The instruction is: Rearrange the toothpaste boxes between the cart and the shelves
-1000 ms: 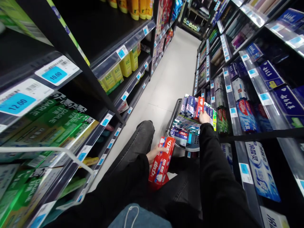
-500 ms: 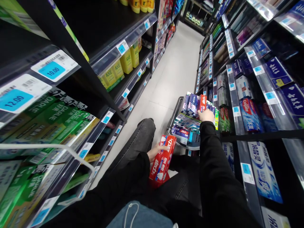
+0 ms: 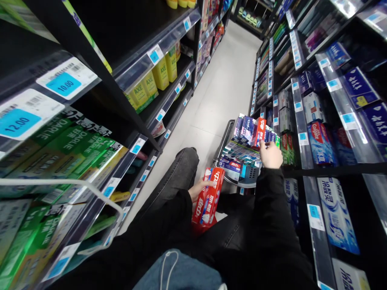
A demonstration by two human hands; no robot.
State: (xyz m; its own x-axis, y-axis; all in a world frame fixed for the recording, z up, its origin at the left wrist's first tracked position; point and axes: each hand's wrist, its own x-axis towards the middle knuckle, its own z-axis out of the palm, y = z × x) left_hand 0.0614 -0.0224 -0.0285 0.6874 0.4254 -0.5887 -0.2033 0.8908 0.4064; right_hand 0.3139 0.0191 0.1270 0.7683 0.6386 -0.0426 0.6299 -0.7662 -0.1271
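My left hand (image 3: 200, 189) is wrapped round red toothpaste boxes (image 3: 215, 193) held together above my lap, the lettered front facing up. My right hand (image 3: 271, 155) is over the right side of a grey shopping basket (image 3: 253, 184), its fingers curled at the lower end of a red toothpaste box (image 3: 260, 128). Whether the fingertips grip that box cannot be made out. The red box stands in a row with purple-blue toothpaste boxes (image 3: 248, 128) on top of a stack in the basket. A blue and red box (image 3: 230, 164) lies lower, at the basket's near end.
Shelves of green Darlie boxes (image 3: 75, 157) and yellow AXE bottles (image 3: 161, 75) line the left. On the right, shelves hold Colgate boxes (image 3: 319, 141) and other toothpaste. A white wire handle (image 3: 87, 183) juts in at left. The pale floor (image 3: 217, 80) runs ahead between the shelves.
My right hand has shifted right and toward me, from the face of the red box to its lower end. My left hand keeps hold of its red boxes.
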